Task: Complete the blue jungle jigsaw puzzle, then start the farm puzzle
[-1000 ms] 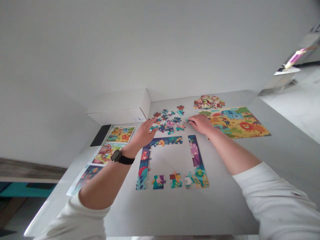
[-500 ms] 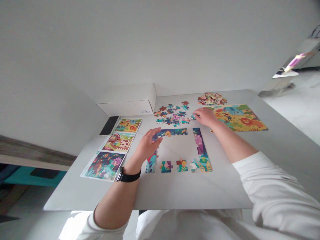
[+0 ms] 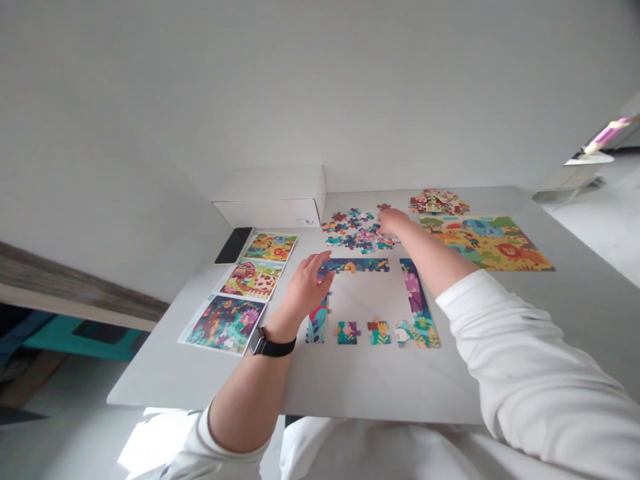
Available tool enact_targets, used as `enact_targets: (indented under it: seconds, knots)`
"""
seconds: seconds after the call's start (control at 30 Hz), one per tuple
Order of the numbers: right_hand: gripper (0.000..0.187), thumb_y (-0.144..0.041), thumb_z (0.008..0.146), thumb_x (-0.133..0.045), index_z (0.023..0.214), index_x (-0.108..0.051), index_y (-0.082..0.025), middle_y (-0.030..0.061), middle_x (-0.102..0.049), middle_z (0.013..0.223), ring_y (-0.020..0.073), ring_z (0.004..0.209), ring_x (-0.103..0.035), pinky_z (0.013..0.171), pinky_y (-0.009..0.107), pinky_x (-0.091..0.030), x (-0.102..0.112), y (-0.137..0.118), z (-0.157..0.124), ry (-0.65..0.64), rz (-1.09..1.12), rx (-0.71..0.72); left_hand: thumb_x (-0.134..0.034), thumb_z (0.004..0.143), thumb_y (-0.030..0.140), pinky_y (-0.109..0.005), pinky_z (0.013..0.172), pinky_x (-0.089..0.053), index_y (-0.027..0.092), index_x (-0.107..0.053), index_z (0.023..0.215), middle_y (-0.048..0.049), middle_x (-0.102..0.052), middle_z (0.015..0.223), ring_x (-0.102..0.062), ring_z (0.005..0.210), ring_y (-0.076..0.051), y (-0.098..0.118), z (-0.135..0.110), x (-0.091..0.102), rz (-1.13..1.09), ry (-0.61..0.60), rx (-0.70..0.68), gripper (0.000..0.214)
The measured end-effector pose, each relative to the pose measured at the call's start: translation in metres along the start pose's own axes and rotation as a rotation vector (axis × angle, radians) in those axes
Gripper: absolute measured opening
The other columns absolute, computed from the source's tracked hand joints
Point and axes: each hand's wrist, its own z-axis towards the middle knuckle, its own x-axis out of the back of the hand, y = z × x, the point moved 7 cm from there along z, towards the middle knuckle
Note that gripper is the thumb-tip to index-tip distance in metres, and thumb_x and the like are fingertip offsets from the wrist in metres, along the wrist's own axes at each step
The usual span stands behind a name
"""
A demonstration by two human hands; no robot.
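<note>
My left hand (image 3: 306, 288), a black-banded watch (image 3: 270, 343) on its wrist, lies over the upper left corner of a jigsaw puzzle border, fingers stretched out. That border has a dark blue top strip (image 3: 367, 265), a right side (image 3: 420, 303) with a purple creature, and a left side (image 3: 317, 325) partly under my hand. Two separate pieces, one teal and purple (image 3: 347, 333) and one with an orange plant (image 3: 379, 331), lie along the bottom. My right hand (image 3: 397, 224) reaches into the loose puzzle pieces (image 3: 357, 237), fingers bent down and together; its fingertips are partly hidden.
Left of the puzzle lie a reference sheet with three pictures (image 3: 227, 323) and a black phone (image 3: 233, 245). Behind stands a white box (image 3: 270, 212) against the wall. A finished safari puzzle (image 3: 495, 243) and another pile of pieces (image 3: 439, 201) are at the right.
My right hand has moved left and farther back among the loose pieces. My left hand stays at the border's corner. The whole view has shifted slightly.
</note>
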Motion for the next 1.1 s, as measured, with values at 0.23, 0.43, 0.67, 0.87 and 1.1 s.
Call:
enact_targets:
  seconds: [0.23, 0.43, 0.67, 0.87, 1.1]
  knots:
    - [0.016, -0.034, 0.084, -0.086, 0.096, -0.086, -0.023, 0.0102, -0.084, 0.094, 0.0280, 0.089, -0.076, 0.083, 0.038, -0.058, 0.013, 0.039, -0.005, 0.282, 0.313, 0.089, -0.058, 0.102, 0.027, -0.049, 0.120, -0.052, 0.024, -0.063, 0.146, -0.0120, -0.071, 0.141, -0.065, 0.134, -0.030, 0.001, 0.001, 0.003, 0.045, -0.027, 0.012, 0.045]
    - [0.028, -0.043, 0.088, -0.082, 0.105, -0.080, -0.021, 0.0046, -0.077, 0.087, 0.0181, 0.073, -0.066, 0.072, 0.032, -0.057, 0.002, 0.075, -0.074, 0.306, 0.969, 0.092, -0.059, 0.102, 0.028, -0.050, 0.119, -0.053, 0.022, -0.065, 0.144, -0.0127, -0.072, 0.139, -0.066, 0.132, -0.031, 0.009, 0.001, -0.002, 0.050, -0.044, -0.029, 0.043]
    - [0.042, -0.052, 0.079, -0.088, 0.106, -0.071, -0.024, 0.0017, -0.071, 0.093, 0.0152, 0.076, -0.063, 0.064, 0.026, -0.056, -0.027, 0.093, -0.147, 0.352, 1.316, 0.019, -0.059, 0.101, 0.029, -0.050, 0.120, -0.052, 0.023, -0.070, 0.137, -0.0117, -0.073, 0.139, -0.066, 0.134, -0.030, 0.016, 0.001, -0.026, 0.028, -0.138, -0.086, 0.038]
    - [0.043, -0.060, 0.078, -0.083, 0.098, -0.072, -0.024, 0.0002, -0.069, 0.091, 0.0147, 0.075, -0.058, 0.054, 0.020, -0.049, -0.048, 0.092, -0.156, 0.364, 1.364, -0.090, -0.060, 0.103, 0.035, -0.053, 0.123, -0.049, 0.023, -0.071, 0.139, -0.0132, -0.071, 0.144, -0.064, 0.138, -0.030, 0.025, -0.001, -0.046, 0.017, -0.222, -0.170, 0.039]
    - [0.041, -0.058, 0.081, -0.086, 0.102, -0.072, -0.025, -0.0021, -0.067, 0.082, 0.0095, 0.060, -0.057, 0.047, 0.018, -0.039, -0.051, 0.086, -0.151, 0.321, 1.501, -0.116, -0.063, 0.103, 0.052, -0.064, 0.131, -0.036, 0.029, -0.065, 0.152, -0.0112, -0.058, 0.165, -0.051, 0.155, -0.036, 0.030, -0.005, -0.065, 0.104, -0.348, -0.217, 0.054]
